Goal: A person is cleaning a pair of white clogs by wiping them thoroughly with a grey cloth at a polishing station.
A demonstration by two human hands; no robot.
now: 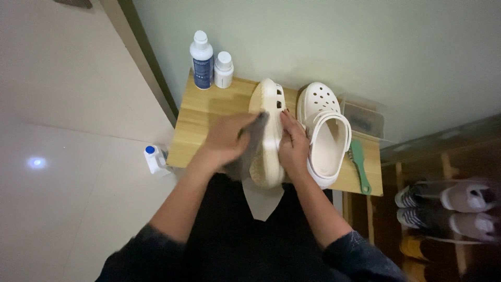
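A cream clog [269, 122] stands on its side on a small wooden table [195, 117], sole edge facing left. My left hand [225, 141] presses a grey cloth [249, 149] against the clog's sole side. My right hand [293, 146] steadies the clog from its right, fingers laid along its upper. A second cream clog [326, 130] lies upright beside it, opening up, just right of my right hand.
Two white bottles, a tall one [201, 60] with a dark label and a short one [223, 69], stand at the table's back left. A green brush [360, 166] and a clear box [364, 118] lie at the right. A small blue-capped bottle [154, 158] sits on the floor at left. Shoes [446, 206] fill a rack at right.
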